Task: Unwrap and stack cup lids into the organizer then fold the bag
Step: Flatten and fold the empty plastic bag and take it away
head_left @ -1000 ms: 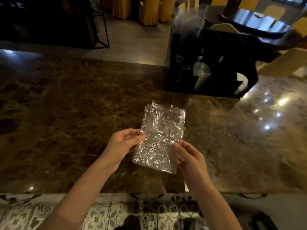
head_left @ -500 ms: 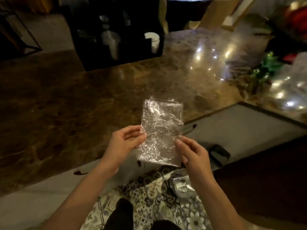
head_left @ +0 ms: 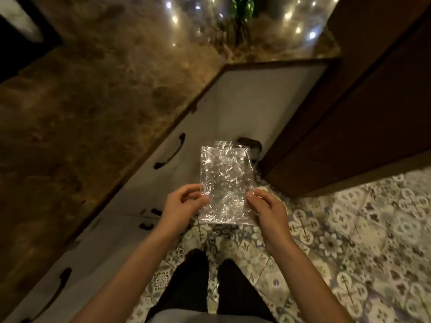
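Observation:
A clear, crinkled plastic bag [head_left: 225,180], folded into a flat rectangle, hangs in the air in front of me over the patterned floor. My left hand [head_left: 180,203] pinches its left edge between thumb and fingers. On the bag's right edge my right hand [head_left: 268,208] has the same pinch grip. Only a dark corner of the black organizer [head_left: 21,40] shows at the upper left, blurred, with something white in it. No cup lids can be made out.
The brown marble counter [head_left: 98,108] runs along the left and top. White cabinet fronts with black handles [head_left: 169,149] sit below it. A dark bin [head_left: 253,148] stands behind the bag. A brown wooden door [head_left: 349,113] fills the right. My legs stand on patterned tiles [head_left: 349,241].
My view has swung right and down, from the counter and organizer to the floor and cabinets. Both hands keep the same hold on the folded bag.

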`<action>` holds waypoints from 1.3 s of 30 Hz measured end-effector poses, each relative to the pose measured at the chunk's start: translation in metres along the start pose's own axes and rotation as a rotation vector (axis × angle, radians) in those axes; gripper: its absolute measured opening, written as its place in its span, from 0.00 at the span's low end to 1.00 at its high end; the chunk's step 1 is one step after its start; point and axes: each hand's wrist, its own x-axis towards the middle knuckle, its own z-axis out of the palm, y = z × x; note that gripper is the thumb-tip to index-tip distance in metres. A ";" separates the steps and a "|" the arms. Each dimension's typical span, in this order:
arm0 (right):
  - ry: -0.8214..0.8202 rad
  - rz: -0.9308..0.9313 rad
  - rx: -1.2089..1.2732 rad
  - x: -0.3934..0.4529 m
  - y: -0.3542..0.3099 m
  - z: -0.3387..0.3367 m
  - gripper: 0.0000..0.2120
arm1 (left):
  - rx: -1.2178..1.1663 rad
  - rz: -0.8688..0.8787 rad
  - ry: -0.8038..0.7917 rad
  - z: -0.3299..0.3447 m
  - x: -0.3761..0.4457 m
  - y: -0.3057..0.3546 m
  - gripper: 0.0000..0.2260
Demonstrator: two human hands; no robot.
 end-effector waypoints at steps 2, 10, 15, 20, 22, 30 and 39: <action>0.049 0.017 -0.026 0.013 0.023 -0.010 0.12 | -0.033 -0.110 -0.043 0.011 0.023 -0.019 0.13; 0.209 0.195 -0.019 0.098 0.126 -0.026 0.08 | -0.013 -0.350 -0.056 0.047 0.102 -0.115 0.10; 0.221 0.260 -0.046 0.145 0.194 -0.035 0.02 | 0.031 -0.448 -0.038 0.061 0.145 -0.183 0.11; 0.196 0.392 -0.107 0.201 0.253 -0.042 0.06 | -0.014 -0.543 -0.012 0.074 0.194 -0.252 0.08; 0.235 0.438 -0.068 0.220 0.276 -0.045 0.07 | -0.016 -0.566 0.007 0.077 0.213 -0.279 0.07; 0.200 0.546 -0.112 0.289 0.354 -0.058 0.12 | 0.032 -0.637 -0.004 0.088 0.276 -0.376 0.06; 0.165 0.584 -0.100 0.325 0.403 -0.062 0.20 | -0.032 -0.752 0.045 0.084 0.308 -0.443 0.08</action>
